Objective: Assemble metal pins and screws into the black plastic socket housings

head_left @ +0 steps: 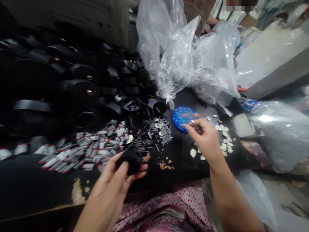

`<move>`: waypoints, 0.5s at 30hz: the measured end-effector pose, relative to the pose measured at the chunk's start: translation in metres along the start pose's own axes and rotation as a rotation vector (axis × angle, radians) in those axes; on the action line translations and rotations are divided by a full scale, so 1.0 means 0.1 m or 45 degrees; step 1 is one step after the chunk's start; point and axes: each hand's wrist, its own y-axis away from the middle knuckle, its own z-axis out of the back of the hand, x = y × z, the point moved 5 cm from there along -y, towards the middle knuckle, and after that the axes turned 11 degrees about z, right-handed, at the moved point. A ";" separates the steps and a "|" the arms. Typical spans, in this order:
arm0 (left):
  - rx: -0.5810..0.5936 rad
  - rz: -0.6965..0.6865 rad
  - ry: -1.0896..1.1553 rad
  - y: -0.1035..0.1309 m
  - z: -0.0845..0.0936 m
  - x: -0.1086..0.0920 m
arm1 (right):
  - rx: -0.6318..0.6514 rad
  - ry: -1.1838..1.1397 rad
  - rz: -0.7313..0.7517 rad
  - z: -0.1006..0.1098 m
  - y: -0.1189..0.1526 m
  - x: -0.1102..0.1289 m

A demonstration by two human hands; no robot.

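Observation:
My left hand (pixel 120 175) is wrapped round a black round plastic housing (pixel 130 161), held just above the table's front part. Over the edge of a round blue lid-like dish (pixel 180 113), coated with something shiny, my right hand (pixel 202 132) is closed in a pinch. Whatever sits between its fingertips is too small and blurred to name. Small metal pins and springs (pixel 156 130) lie in a heap between my hands. To the left spreads a pile of grey-white tubular pieces with red ends (pixel 89 149). Flat cream-coloured pieces (pixel 225 138) are scattered right of my right hand.
Many black round housings (pixel 83 87) are piled at the left and back. Clear plastic bags (pixel 169 48) stand behind the blue dish. On the right are a small open box (pixel 245 125) and a clear bottle-like plastic item (pixel 280 129). Another person's arm shows at the back.

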 end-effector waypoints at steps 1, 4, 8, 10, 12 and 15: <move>0.004 0.021 0.009 0.00 -0.05 0.00 | 0.024 -0.213 -0.066 -0.05 0.06 0.08; 0.096 0.155 0.077 0.01 -0.18 0.01 | 0.151 -0.720 -0.197 -0.22 0.20 0.38; 0.233 0.277 0.174 0.06 -0.28 -0.04 | 0.276 -0.851 -0.180 -0.33 0.28 0.71; 0.271 0.277 0.190 0.09 -0.29 -0.05 | 0.295 -0.808 -0.141 -0.34 0.28 0.79; 0.288 0.243 0.156 0.12 -0.28 -0.05 | 0.319 -0.769 -0.103 -0.34 0.28 0.83; 0.228 0.091 0.012 0.14 -0.21 -0.06 | 0.393 -0.705 -0.052 -0.35 0.30 0.85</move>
